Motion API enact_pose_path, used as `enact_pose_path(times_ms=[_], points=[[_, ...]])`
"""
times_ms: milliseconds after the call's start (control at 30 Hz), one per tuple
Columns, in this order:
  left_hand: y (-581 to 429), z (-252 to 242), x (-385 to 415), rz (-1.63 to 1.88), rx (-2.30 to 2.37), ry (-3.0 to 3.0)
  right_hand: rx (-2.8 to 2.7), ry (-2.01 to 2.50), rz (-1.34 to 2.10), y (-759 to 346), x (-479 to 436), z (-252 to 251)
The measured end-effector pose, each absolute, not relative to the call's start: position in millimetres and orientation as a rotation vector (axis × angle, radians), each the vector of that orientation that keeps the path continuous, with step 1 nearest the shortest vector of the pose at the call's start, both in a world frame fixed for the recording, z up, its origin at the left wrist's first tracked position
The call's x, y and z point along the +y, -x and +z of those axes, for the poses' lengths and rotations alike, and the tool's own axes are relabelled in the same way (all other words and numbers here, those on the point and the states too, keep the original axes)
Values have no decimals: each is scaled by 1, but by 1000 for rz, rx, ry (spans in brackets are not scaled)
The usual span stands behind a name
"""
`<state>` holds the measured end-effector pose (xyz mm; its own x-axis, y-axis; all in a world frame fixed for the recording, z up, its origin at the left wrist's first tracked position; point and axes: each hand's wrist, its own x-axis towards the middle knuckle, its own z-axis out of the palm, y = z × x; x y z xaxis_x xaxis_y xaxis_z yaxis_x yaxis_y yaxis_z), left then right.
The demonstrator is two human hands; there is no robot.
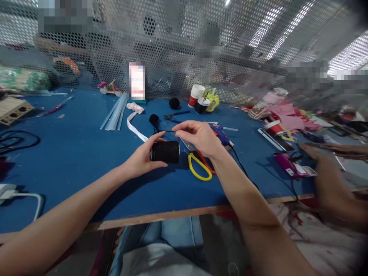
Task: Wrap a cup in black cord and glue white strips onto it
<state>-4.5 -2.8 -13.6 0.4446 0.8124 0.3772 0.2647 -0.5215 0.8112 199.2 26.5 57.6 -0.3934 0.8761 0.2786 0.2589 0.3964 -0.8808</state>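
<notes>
My left hand [142, 157] is wrapped round a black spool of thread [165, 151], held on its side above the blue table [74, 153]. My right hand [198, 136] hovers just above and right of the spool, thumb and forefinger pinched on a thin black thread end [169, 131] that runs left toward my left thumb. Yellow-handled scissors [199, 166] lie on the table right under my right wrist.
A blue glue gun [220, 134] with its cable lies behind my right hand. Black pom-poms [174, 102], pliers [175, 115], paper cups [197, 94], white ribbon [135, 126] and clear glue sticks [115, 113] sit further back. Another person's hand [327, 168] reaches in at right near a pink device [287, 165].
</notes>
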Motion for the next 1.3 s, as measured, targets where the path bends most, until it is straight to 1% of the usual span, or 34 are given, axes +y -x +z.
enact_pose_path(times_ms=[200, 500, 800, 1300], points=[[4, -13, -3, 986, 894, -1974, -1767, 922, 964, -203, 22, 54], [4, -15, -4, 967, 886, -2008, -1802, 946, 919, -198, 16, 55], [4, -15, -6, 958, 903, -2039, -1844, 969, 798, -196, 12, 57], [3, -12, -9, 1008, 882, -2115, -1803, 1055, 864, -202, 21, 45]])
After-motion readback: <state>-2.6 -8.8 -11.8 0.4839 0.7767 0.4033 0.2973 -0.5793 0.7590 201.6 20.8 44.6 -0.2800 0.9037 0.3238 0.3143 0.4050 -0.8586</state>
